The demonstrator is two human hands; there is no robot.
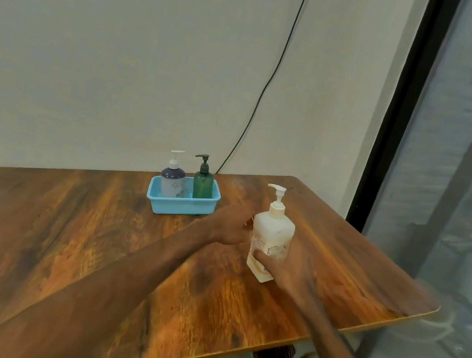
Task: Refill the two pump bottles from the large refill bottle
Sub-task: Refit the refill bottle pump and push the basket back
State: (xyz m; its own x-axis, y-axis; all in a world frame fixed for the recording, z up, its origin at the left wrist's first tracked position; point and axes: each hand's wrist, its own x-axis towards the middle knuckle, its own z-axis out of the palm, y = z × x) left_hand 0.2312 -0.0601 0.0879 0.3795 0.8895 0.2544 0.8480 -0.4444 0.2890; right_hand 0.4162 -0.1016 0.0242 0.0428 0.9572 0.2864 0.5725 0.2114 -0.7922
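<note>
One brown wooden counter (84, 233); toward its right, the large white plastic refill bottle (274, 232), clasped low by the right hand (288, 269); left hand (229, 228) blurred, grip untellable; purple-white pump bottle (172, 183) and green pump bottle (203, 185) well behind; low grip risks toppling

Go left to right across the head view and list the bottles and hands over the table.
purple-and-white pump bottle → green pump bottle → left hand → large refill bottle. The right hand overlaps the refill bottle, so it is left out of the order.
</note>
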